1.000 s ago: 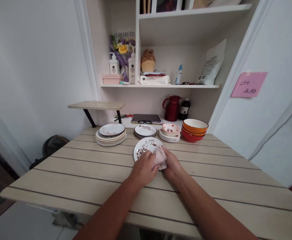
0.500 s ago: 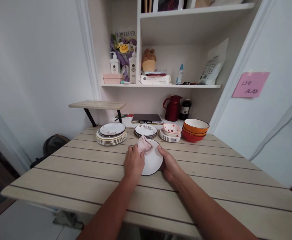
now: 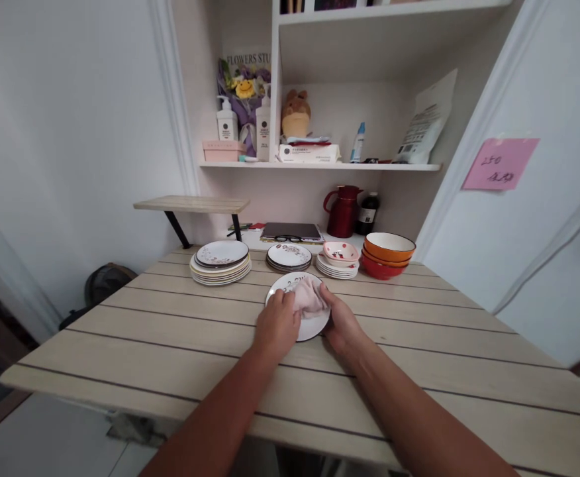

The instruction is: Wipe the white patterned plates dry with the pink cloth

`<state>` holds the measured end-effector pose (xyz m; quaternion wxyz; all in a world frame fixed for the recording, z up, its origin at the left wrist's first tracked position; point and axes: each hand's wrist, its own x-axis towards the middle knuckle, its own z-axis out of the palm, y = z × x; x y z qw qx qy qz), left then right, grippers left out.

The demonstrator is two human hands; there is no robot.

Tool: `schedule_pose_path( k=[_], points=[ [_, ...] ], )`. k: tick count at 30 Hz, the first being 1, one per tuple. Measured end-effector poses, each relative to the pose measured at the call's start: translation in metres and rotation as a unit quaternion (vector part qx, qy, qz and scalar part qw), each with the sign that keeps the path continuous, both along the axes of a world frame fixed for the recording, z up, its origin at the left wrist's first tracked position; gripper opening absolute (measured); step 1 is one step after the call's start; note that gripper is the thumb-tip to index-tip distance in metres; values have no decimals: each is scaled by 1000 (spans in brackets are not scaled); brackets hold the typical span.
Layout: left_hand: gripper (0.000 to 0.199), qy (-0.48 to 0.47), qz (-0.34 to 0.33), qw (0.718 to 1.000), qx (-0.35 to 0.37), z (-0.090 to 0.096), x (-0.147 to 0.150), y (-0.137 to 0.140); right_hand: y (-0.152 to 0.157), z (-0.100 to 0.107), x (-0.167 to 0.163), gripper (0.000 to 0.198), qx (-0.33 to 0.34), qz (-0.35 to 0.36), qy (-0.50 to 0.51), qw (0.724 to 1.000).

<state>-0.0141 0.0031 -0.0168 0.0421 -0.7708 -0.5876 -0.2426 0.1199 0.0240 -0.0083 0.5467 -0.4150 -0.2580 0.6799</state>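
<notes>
My left hand [image 3: 279,322] is closed on a pale pink cloth [image 3: 310,298] and presses it onto the face of a white plate [image 3: 311,328]. The plate has a dark rim and a printed pattern near its far edge, partly covered by the cloth. My right hand [image 3: 340,320] grips the plate's right edge, thumb on top and the other fingers mostly hidden beneath. Just beyond the plate is a stack of dark-rimmed plates with a floral print [image 3: 289,256].
Left of that lies a taller plate stack [image 3: 220,264]. To the right are small dishes [image 3: 338,260] and stacked orange and red bowls [image 3: 388,256]. Behind them are a closed laptop [image 3: 292,231], glasses, a red jug [image 3: 343,212] and a dark bottle [image 3: 368,213]. A small raised shelf [image 3: 191,205] stands at the left.
My left hand has moved the cloth rightward across the plate, toward my right thumb. The plate's patterned far left part has come into view. My right hand still holds the edge.
</notes>
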Motion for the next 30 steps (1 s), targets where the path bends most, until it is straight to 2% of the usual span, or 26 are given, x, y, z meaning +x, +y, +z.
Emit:
schedule_pose_path(
  k=[3, 5, 7, 12, 19, 23, 30],
  points=[
    [22, 5, -46, 999, 12, 0, 3, -3, 2, -2, 0, 29, 17, -8, 18, 1000],
    [23, 5, -50, 999, 10, 1, 4, -3, 2, -2, 0, 26, 27, -11, 18, 999],
    [23, -1, -23, 1000, -3, 2, 4, -2, 2, -2, 0, 25, 29, -5, 7, 1000],
    [22, -28, 103, 994, -39, 2, -2, 6, 0, -4, -1, 29, 31, 6, -27, 999],
    [23, -32, 147, 987, -53, 1, -8, 8, -1, -6, -3, 26, 42, 5, -37, 998],
    [23, -24, 109, 992, -54, 3, -8, 6, -2, -4, -1, 24, 41, -10, -33, 999],
    [21, -6, -37, 998, -49, 6, -3, -1, 2, -6, 1, 20, 45, -23, -19, 999]
  ],
)
